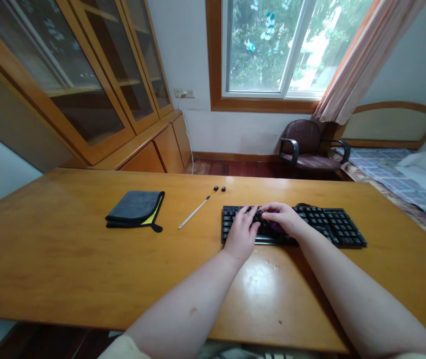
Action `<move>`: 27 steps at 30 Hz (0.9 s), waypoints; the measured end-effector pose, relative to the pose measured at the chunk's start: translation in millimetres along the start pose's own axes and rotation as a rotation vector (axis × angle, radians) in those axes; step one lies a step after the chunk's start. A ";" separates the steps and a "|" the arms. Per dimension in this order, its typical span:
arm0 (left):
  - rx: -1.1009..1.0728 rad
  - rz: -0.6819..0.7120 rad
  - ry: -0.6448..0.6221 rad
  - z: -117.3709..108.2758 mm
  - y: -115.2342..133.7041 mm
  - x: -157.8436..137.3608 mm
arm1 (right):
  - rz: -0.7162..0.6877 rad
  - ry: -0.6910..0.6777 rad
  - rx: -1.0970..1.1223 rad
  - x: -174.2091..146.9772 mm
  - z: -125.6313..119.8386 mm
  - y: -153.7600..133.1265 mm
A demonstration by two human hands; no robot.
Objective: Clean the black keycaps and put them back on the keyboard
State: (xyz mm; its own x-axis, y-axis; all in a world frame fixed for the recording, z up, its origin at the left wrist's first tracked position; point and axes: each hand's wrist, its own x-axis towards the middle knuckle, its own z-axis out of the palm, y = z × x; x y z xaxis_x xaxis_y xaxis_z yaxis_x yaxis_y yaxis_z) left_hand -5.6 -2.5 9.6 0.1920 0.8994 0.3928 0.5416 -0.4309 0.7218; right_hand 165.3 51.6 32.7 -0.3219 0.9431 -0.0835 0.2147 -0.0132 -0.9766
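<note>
One glass-fronted cabinet (106, 80), shelves (73, 93) showing, stands beyond and left of the left hand (243, 228). That hand's half open on the full-size black keyboard (320, 222); right hand (282, 218) curled beside it, over something purple (277, 227). Can't tell what either grips! Leftward: two keycaps (216, 189), toothbrush (193, 213), folded grey cloth (134, 207).

Purple object (277, 227) mostly hidden (shape unclear).
</note>
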 end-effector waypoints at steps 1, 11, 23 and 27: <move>-0.047 0.020 -0.010 -1.0 -0.8 1.3 | 0.010 -0.013 -0.001 -0.6 -0.7 -0.2; -0.134 0.076 0.012 -10.0 -2.0 5.3 | 0.029 -0.193 -0.039 1.7 1.1 -7.0; -0.332 -0.100 0.130 -6.0 -6.5 8.6 | 0.006 -0.125 -0.030 1.8 5.0 -5.3; -0.602 -0.243 0.259 4.3 -12.9 11.0 | -0.131 -0.033 0.156 4.9 7.3 0.2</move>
State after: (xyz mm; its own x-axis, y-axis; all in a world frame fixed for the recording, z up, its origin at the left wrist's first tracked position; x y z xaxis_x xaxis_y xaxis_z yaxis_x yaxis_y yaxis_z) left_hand -7.0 13.3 2.2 -0.1195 0.9610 0.2494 -0.0172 -0.2532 0.9673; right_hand 157.1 53.9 30.7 -0.3686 0.9286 0.0419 0.0241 0.0546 -0.9982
